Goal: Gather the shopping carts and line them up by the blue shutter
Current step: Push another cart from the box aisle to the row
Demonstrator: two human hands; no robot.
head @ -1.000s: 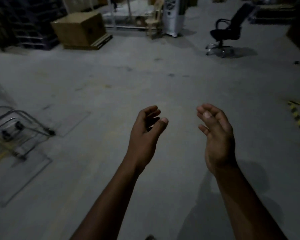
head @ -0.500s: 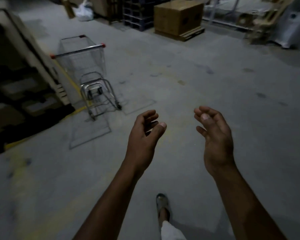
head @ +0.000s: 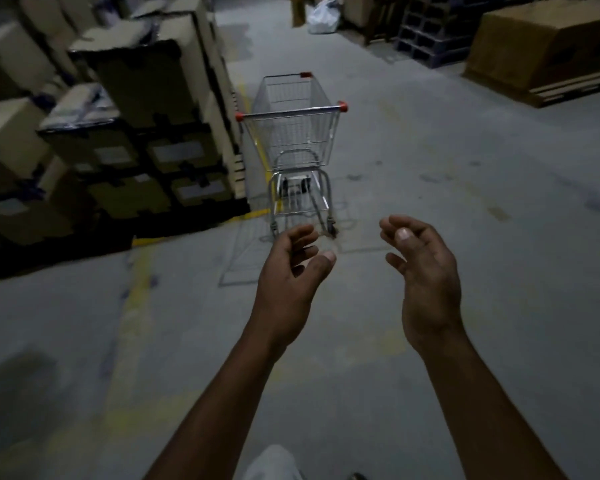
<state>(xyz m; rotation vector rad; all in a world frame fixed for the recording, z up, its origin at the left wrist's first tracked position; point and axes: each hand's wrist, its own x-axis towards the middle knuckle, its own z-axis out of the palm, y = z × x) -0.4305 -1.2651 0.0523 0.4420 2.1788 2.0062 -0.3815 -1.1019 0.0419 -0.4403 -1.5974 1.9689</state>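
Standing straight ahead on the concrete floor [head: 465, 188], the shopping cart [head: 293, 133] shows me its red-capped handle. My left hand [head: 288, 271] and right hand [head: 426, 271] hover near it, loosely spread, holding nothing. Stacked cartons [head: 125, 116] rise left.

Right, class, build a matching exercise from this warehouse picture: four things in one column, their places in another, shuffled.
Things:
1. shopping cart
2. stacked boxes
3. white bag
4. large carton on a pallet

Places:
A. far right
B. centre, ahead of both hands
C. left
D. top, far down the aisle

Pairs: 1-B, 2-C, 3-D, 4-A
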